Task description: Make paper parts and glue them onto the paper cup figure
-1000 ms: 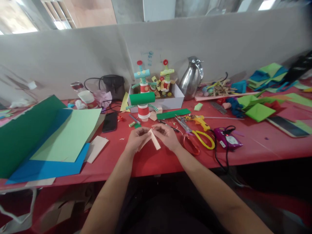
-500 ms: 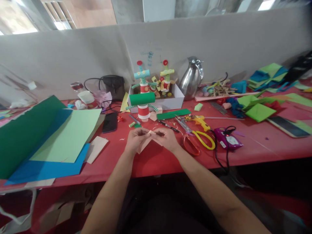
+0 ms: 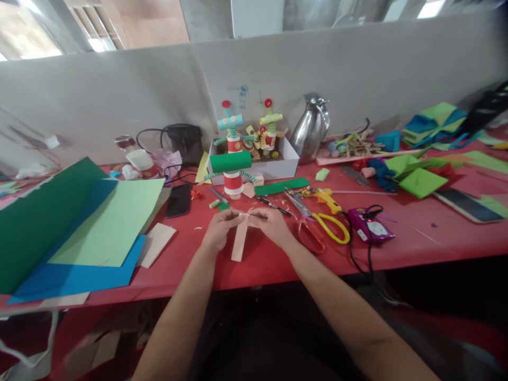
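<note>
My left hand (image 3: 219, 229) and my right hand (image 3: 270, 226) meet over the red table (image 3: 416, 238), both pinching the top of a pale pink paper strip (image 3: 239, 242). The strip hangs down from my fingertips toward me. Just behind my hands stands a paper-tube robot figure (image 3: 232, 168) with a green body and red-and-white base. Yellow-handled scissors (image 3: 322, 222) and red-handled scissors (image 3: 307, 233) lie right of my right hand.
Large green, light green and blue paper sheets (image 3: 75, 227) cover the left. A black phone (image 3: 179, 199), a white box (image 3: 273, 166) with more figures, a steel jug (image 3: 310, 134), a yellow glue gun (image 3: 325, 197), a purple device (image 3: 371, 226) with a cable and folded coloured papers (image 3: 424, 180) crowd the table.
The pink strip swung from pointing down-right, through a folded position between my hands, to hanging straight down. Both hands stayed together and shifted slightly.
</note>
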{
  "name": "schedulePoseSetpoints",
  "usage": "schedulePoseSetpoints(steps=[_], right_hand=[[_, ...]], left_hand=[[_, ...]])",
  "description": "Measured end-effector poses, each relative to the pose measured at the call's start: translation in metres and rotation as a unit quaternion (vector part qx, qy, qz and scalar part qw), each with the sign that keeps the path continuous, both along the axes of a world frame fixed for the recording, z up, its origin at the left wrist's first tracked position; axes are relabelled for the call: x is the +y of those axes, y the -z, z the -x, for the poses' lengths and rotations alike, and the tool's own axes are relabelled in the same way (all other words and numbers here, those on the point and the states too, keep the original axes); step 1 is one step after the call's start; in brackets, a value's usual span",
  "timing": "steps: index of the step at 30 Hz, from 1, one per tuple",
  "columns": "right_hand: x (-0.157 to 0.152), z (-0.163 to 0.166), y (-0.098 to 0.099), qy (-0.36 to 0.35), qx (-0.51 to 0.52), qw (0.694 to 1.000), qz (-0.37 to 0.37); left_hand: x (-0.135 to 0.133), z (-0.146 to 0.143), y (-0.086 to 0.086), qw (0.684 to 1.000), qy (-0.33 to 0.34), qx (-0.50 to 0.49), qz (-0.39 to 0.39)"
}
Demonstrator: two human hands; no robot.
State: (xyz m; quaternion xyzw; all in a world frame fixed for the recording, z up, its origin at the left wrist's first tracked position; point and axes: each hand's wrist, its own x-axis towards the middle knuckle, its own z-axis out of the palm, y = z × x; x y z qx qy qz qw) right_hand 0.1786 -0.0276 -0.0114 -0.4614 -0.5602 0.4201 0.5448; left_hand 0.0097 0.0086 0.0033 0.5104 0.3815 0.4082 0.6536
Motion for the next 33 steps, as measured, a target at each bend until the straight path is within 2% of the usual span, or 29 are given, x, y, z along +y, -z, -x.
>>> schedulePoseSetpoints(steps=[2,5,8,10,13,22,29,33], right_hand=[[0.001,-0.001,0.002,0.018,-0.01,1.0,-0.007],[0.001,-0.003,0.002,0.066,-0.099,0.988,-0.1],[-0.002,-0.004,0.001,0.097,-0.243,0.942,-0.209],[-0.004,-0.003,0.002,0.098,-0.307,0.919,-0.228],[-0.002,-0.002,0.004,0.111,-0.33,0.912,-0.217],[0.005,-0.003,0.006,0.146,-0.248,0.939,-0.189],[0.006,0.0,0.007,0.174,-0.24,0.943,-0.151],[0.003,-0.001,0.004,0.184,-0.249,0.944,-0.115]], left_hand=[[0.001,-0.001,0.001,0.999,0.008,-0.004,0.03],[0.002,-0.004,0.002,0.998,-0.03,-0.007,0.059],[0.003,-0.006,0.004,0.994,-0.079,-0.03,0.065],[0.003,-0.006,0.005,0.993,-0.087,-0.049,0.068],[0.003,-0.006,0.006,0.992,-0.08,-0.066,0.076],[0.002,-0.005,0.01,0.99,-0.054,-0.098,0.082],[0.002,-0.007,0.013,0.989,-0.058,-0.106,0.085],[0.0,-0.008,0.01,0.992,-0.036,-0.093,0.074]])
